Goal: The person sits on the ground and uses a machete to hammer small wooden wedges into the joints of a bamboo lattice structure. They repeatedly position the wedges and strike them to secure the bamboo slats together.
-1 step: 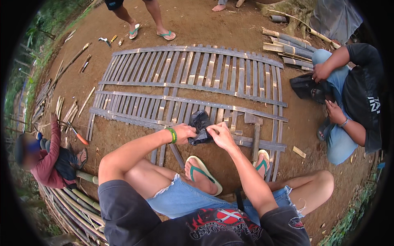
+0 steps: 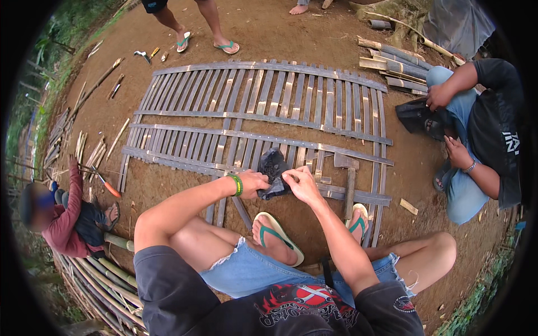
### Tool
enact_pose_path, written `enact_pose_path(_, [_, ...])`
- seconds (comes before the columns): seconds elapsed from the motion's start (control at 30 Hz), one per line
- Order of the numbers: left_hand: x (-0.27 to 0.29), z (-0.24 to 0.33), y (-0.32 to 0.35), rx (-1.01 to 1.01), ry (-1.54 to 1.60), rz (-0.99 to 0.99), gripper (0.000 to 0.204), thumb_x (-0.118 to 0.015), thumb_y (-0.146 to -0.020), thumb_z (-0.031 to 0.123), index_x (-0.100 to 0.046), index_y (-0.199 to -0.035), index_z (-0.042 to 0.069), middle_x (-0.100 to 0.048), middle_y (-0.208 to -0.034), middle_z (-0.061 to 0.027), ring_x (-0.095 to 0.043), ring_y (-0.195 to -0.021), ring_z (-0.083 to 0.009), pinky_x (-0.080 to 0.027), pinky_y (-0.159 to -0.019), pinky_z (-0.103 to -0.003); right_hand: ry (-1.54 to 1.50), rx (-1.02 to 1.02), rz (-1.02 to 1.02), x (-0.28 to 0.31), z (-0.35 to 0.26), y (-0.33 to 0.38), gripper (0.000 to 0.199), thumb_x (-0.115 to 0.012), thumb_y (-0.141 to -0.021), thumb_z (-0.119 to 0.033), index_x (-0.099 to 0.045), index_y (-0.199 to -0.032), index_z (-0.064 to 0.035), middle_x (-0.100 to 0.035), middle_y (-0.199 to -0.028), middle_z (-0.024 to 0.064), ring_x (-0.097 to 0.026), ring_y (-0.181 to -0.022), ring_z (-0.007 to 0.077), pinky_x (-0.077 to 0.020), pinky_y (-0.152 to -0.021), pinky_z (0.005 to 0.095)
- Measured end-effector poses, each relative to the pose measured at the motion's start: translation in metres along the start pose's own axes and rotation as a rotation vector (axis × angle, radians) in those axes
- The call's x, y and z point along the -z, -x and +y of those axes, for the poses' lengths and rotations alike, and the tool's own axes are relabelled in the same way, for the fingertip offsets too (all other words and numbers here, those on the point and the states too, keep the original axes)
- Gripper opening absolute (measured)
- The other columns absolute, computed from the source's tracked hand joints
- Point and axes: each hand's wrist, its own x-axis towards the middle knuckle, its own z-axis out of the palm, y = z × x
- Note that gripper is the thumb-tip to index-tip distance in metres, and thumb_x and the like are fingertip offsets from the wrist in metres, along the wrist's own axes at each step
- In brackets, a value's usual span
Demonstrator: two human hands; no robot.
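A crumpled black plastic bag (image 2: 273, 167) is in front of me, above the near edge of a frame of dark bamboo slats (image 2: 263, 120). My left hand (image 2: 252, 183) is closed on the bag's left side, holding it with its mouth partly open; several small dark things seem to lie inside. At the bag's right edge, my right hand (image 2: 302, 185) is closed in a pinch, and what is between the fingertips is too small to make out. A hatchet-like tool with a wooden handle (image 2: 349, 190) rests across the slats to the right of my right hand.
At right a seated person (image 2: 493, 129) handles another black bag (image 2: 420, 119). Someone crouches at left near an orange-handled tool (image 2: 112, 189). A standing person's legs (image 2: 196, 25) are beyond the frame. Bamboo pieces (image 2: 398, 64) lie at far right, poles (image 2: 101, 280) at near left.
The black bag's top has tipped slightly, and its folds sit a little differently. My right fingertips have shifted slightly at its edge. The other people look unchanged.
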Motion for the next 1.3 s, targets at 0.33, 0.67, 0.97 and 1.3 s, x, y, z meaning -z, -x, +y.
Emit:
enact_pose_path(0.33, [0.016, 0.023, -0.019, 0.106, -0.013, -0.391, 0.081, -0.082, -0.078, 0.032, -0.046, -0.144, 0.001, -0.056, -0.134, -0.0228, -0.055, -0.125, -0.0413, -0.048, -0.103, -0.048, 0.184, -0.085, 0.087, 0.000, -0.015, -0.034, 0.041, -0.076, -0.082, -0.011, -0.067, -0.121, 0.0008, -0.075, -0.095, 0.0176, -0.073, -0.093, 0.0280, -0.0559, -0.083, 0.0404])
enact_pose_path(0.67, [0.099, 0.060, -0.041, 0.076, 0.015, -0.054, 0.023, -0.061, -0.094, 0.017, -0.064, -0.111, 0.002, -0.070, -0.097, -0.0242, -0.066, -0.100, -0.0435, -0.052, -0.088, -0.053, 0.107, -0.062, 0.082, 0.114, -0.044, -0.033, 0.022, -0.068, -0.081, -0.005, -0.077, -0.100, 0.0015, -0.075, -0.090, 0.0245, -0.076, -0.086, 0.0277, -0.0570, -0.078, 0.0397])
enact_pose_path(0.97, [0.155, 0.163, -0.184, -0.132, -0.087, 0.174, 0.035, -0.057, -0.092, 0.010, -0.064, -0.126, 0.010, -0.071, -0.098, -0.0205, -0.070, -0.097, -0.0404, -0.056, -0.085, -0.052, 0.608, -0.157, -0.133, 0.334, -0.059, 0.020, 0.014, -0.062, -0.078, -0.005, -0.073, -0.083, 0.0001, -0.068, -0.064, 0.0173, -0.072, -0.063, 0.0272, -0.0548, -0.064, 0.0420])
enact_pose_path(1.3, [0.050, 0.235, -0.349, -0.266, -0.135, 0.426, 0.063, -0.063, -0.093, 0.017, -0.046, -0.154, 0.024, -0.064, -0.113, -0.0115, -0.060, -0.112, -0.0315, -0.046, -0.106, -0.047, 0.437, -0.394, 0.349, 0.413, 0.120, 0.125, 0.018, -0.065, -0.080, -0.004, -0.072, -0.096, 0.0022, -0.071, -0.081, 0.0232, -0.073, -0.082, 0.0375, -0.0557, -0.078, 0.0447])
